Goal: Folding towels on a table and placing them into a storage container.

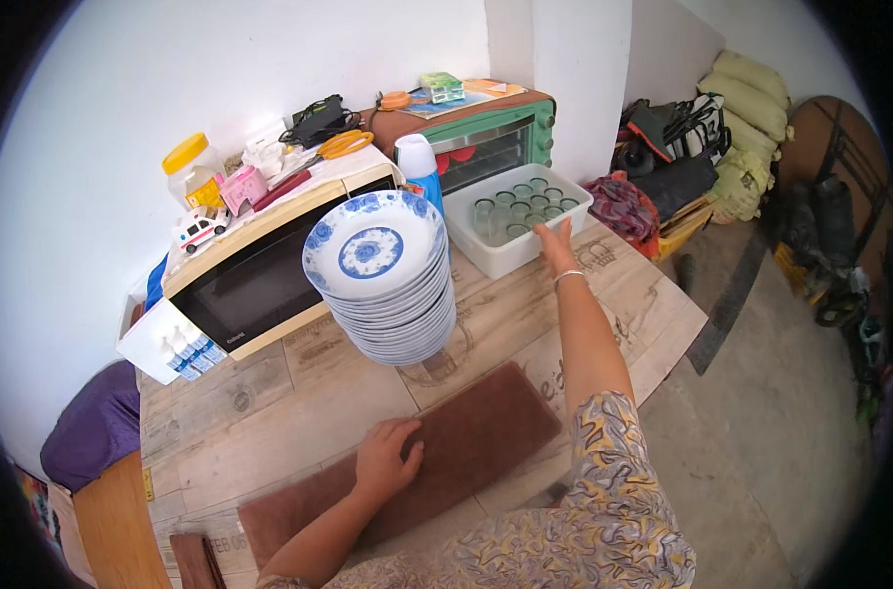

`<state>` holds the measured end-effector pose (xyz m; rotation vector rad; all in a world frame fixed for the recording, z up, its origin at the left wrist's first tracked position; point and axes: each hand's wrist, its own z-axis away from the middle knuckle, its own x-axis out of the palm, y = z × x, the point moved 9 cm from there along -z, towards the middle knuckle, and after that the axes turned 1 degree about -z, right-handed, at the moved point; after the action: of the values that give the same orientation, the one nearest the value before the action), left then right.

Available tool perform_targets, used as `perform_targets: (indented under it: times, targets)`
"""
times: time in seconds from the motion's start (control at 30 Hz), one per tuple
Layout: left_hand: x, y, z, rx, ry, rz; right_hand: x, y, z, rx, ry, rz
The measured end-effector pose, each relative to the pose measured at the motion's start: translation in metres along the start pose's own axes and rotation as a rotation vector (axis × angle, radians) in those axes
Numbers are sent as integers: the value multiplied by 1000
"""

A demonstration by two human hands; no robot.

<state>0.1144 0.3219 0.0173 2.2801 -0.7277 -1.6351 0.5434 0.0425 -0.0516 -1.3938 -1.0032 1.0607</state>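
My left hand (387, 458) rests palm down on a folded brown cloth (483, 434), its fingers slightly apart and nothing in it. With the arm stretched forward, my right hand (555, 250) is at the front right rim of a white plastic tub (491, 258). Its thumb and a finger are spread beside the nearest glasses; whether they grip the rim or a glass is not clear. Inside the tub stand several clear drinking glasses (520, 210). Left of the tub rises a tall stack of white plates (380, 276) with blue flower patterns.
Behind the plates stands a microwave oven (262, 272), with a yellow-lidded jar (194, 173), toy ambulance (198, 227) and scissors (343, 145) on top. A green toaster oven (491, 151) sits behind the tub. The wood-patterned table (660, 316) ends at right; sacks (748, 88) lie beyond.
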Motion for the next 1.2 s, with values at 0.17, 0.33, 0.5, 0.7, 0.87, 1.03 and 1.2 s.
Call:
perform_targets:
  times: [0.17, 0.33, 0.5, 0.7, 0.87, 1.03, 1.2]
  targets:
    - [-5, -3, 7, -19, 3, -6, 20, -16, 27, -123, -16, -75]
    - [-1, -5, 2, -70, 29, 55, 4, 43, -1, -323, -151, 346]
    - [3, -9, 9, -33, 25, 43, -30, -50, 132, -2, -65, -516]
    - [8, -22, 16, -26, 69, 21, 39, -231, 397, -288, -882, -670]
    - [9, -23, 15, -23, 74, 84, 18, -291, 645, -425, -2422, -903]
    - [-10, -19, 17, 54, 267, 224, 20, -284, 719, -302, -2881, -1509]
    - [-32, -15, 27, 88, 330, 258, 43, -294, 752, -73, -2788, -1464]
